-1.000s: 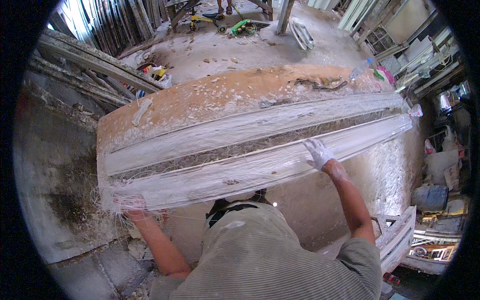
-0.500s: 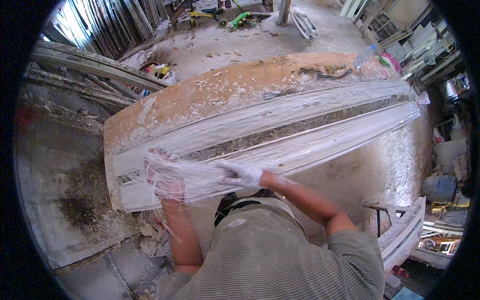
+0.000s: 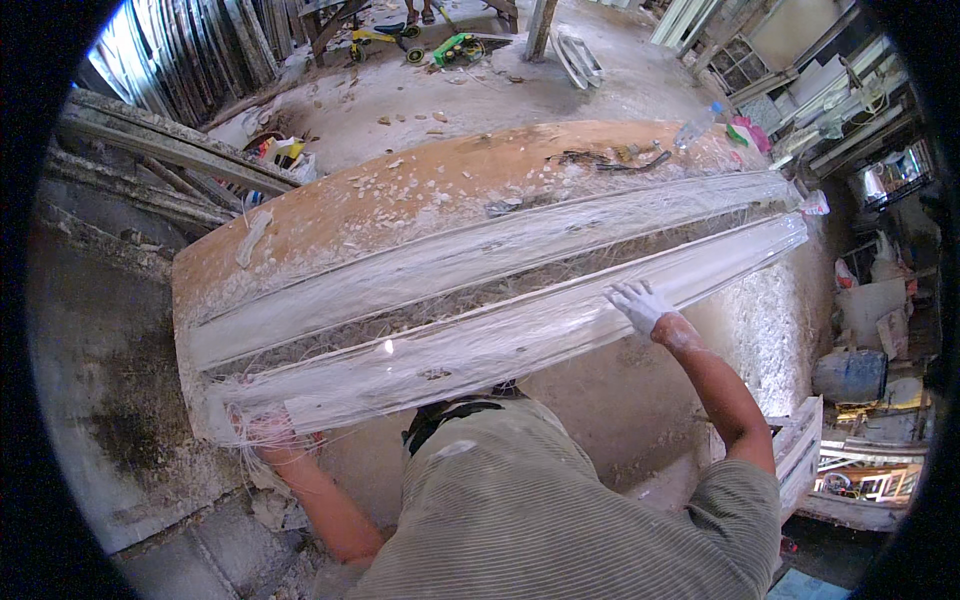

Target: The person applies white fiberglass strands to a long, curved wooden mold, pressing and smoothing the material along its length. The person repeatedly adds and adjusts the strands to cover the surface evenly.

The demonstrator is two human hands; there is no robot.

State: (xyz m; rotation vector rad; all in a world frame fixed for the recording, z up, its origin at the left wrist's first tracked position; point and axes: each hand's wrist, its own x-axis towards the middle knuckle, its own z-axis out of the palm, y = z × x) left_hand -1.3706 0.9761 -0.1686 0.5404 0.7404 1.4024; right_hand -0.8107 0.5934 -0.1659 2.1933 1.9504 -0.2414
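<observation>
Two long white plaster-like strips lie side by side across the table, wet and glossy. They run from the near left to the far right, with a gap full of loose fibres between them. My right hand, coated white, rests with fingers spread on the near strip, toward its right part. Down at the left end, my left hand is closed around thin white fibre strands. Those strands partly cover its fingers and trail over the strip's end.
White crumbs litter the brown board behind the strips. A clear bottle lies at its far right. Long planks are stacked at left, and a blue drum stands at right. A person's feet show at the far top.
My right hand has moved right along the near strip, and its fingers have spread. My left hand has moved left and nearer, to the strip's end. Fibres that lay across the strip now hang around it.
</observation>
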